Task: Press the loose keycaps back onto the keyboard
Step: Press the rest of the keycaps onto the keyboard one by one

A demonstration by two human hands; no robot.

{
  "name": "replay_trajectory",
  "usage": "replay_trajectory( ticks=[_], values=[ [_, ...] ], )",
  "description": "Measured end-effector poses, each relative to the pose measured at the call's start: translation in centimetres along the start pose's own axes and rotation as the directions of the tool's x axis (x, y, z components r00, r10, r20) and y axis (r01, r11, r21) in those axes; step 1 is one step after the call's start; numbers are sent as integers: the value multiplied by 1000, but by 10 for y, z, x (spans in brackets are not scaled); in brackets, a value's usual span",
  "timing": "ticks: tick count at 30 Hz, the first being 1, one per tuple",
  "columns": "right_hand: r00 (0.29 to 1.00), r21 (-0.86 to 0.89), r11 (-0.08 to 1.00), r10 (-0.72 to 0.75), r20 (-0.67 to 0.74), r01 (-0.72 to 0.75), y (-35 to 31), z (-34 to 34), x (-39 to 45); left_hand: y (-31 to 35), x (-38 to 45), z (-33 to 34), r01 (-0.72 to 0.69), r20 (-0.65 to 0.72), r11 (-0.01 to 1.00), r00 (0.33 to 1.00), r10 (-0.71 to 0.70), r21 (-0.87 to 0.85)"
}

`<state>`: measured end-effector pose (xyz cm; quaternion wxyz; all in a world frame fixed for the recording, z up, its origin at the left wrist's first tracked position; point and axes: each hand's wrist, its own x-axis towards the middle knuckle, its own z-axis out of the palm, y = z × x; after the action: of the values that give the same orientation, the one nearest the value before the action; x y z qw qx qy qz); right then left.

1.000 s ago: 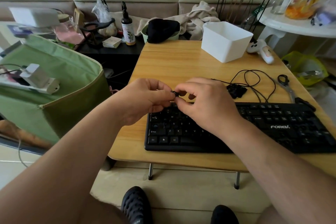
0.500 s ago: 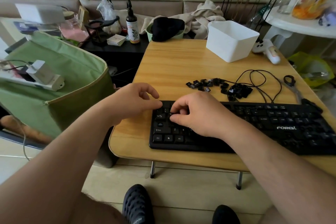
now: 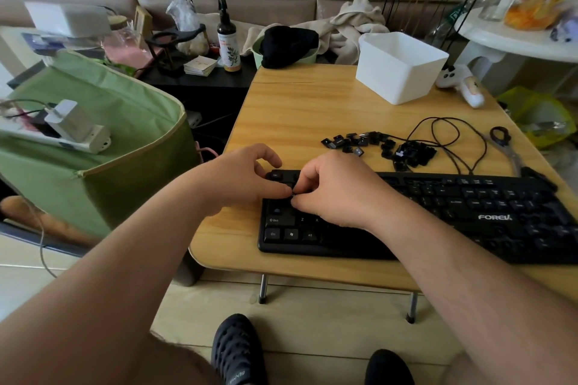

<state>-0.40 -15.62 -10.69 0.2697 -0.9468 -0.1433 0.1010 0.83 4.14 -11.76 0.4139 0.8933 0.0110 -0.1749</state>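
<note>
A black keyboard (image 3: 469, 216) lies along the front edge of the wooden table (image 3: 300, 116). Both of my hands meet over its upper-left keys. My right hand (image 3: 337, 191) has curled fingers and pinches a small black keycap (image 3: 293, 194) down against the keyboard. My left hand (image 3: 240, 178) rests at the keyboard's left end. Its thumb tip touches the same keycap, and its index finger arches above, apart from the thumb. A pile of several loose black keycaps (image 3: 375, 147) lies on the table just behind the keyboard.
The keyboard's black cable (image 3: 444, 137) loops behind it, with scissors (image 3: 506, 147) to the right. A white tub (image 3: 400, 67) stands at the table's back right beside a white controller (image 3: 459, 81). A green fabric bin (image 3: 103, 134) stands left of the table.
Both hands came down from above the table onto the keyboard's upper-left keys with the keycap. The pile of loose keycaps, hidden behind my hands a second ago, now shows.
</note>
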Motion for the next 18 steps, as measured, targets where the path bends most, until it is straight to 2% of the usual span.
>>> replay_trajectory(
  ticks=[5,11,18],
  values=[
    [1000,5,1000,1,17,-2,1,-3,-2,0,1,2,12,-5,1000,1000,-12,4],
    [997,-8,997,75,-15,-75,-4,6,2,0,3,7,15,-29,1000,999,-15,-15],
    [993,-73,992,96,-75,-102,-8,10,-2,-1,5,8,23,-44,1000,999,-23,2]
  ],
)
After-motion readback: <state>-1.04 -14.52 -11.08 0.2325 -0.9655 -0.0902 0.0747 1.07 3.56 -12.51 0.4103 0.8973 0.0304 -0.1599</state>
